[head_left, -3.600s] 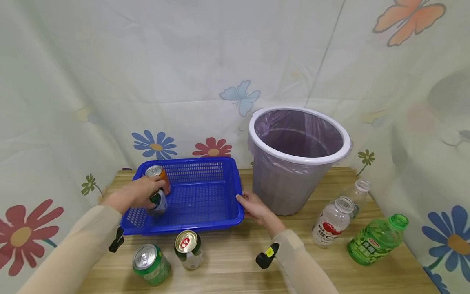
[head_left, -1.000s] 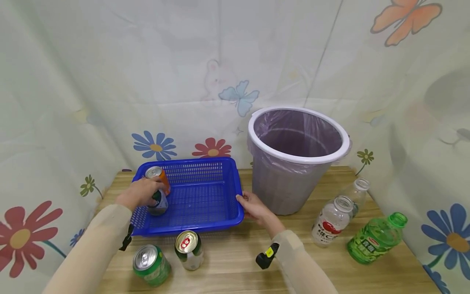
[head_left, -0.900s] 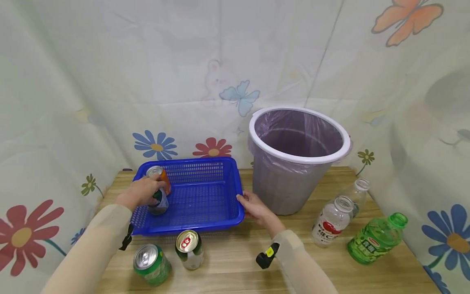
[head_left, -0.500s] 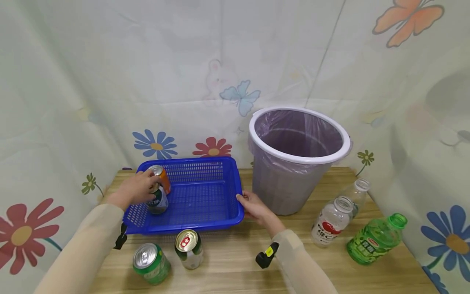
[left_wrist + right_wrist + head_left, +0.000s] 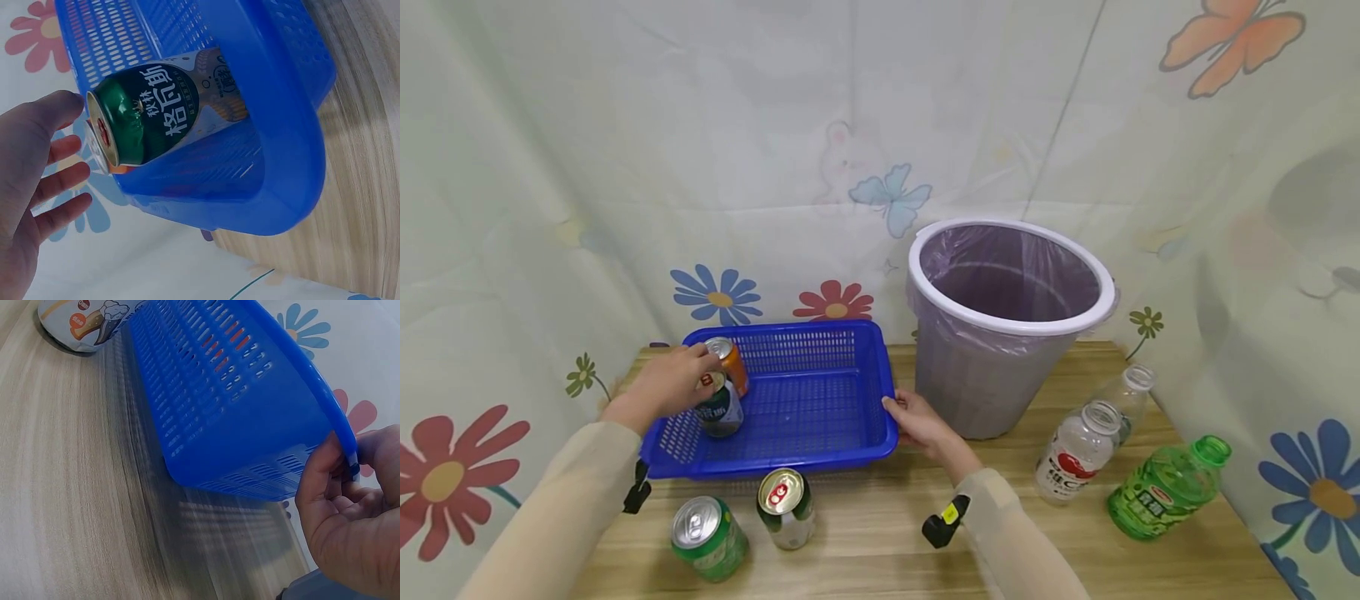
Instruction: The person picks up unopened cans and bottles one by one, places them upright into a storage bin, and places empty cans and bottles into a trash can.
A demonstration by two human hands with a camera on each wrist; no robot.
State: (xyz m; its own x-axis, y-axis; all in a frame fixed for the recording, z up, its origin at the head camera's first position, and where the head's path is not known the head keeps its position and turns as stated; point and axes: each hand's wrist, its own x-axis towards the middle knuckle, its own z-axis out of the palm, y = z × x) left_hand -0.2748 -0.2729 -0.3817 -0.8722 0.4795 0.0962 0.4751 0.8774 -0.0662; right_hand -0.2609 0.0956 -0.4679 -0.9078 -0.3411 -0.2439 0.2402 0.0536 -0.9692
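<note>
In the head view a blue plastic basket [image 5: 805,417] stands at the left of the table. My right hand [image 5: 922,423] pinches its right rim, thumb on one side and curled fingers on the other, as the right wrist view shows. Inside the basket's left end, a dark green and silver can [image 5: 159,112] stands upright, in front of an orange can [image 5: 732,367]. Just above and left of the green can's top, my left hand [image 5: 673,379] has its fingers spread and relaxed. In the left wrist view the thumb tip is close to the can's rim; nothing is gripped.
A green can [image 5: 711,537] and a gold-topped can [image 5: 787,508] stand in front of the basket. Right of it is a grey trash bin [image 5: 985,383] with a liner. A green bottle [image 5: 1168,492], a red-labelled clear bottle [image 5: 1075,454] and another clear bottle [image 5: 1135,392] stand at right.
My left hand has let go of the dark green can and drawn up and left from it. The can stays in the basket. My right hand keeps its hold on the rim.
</note>
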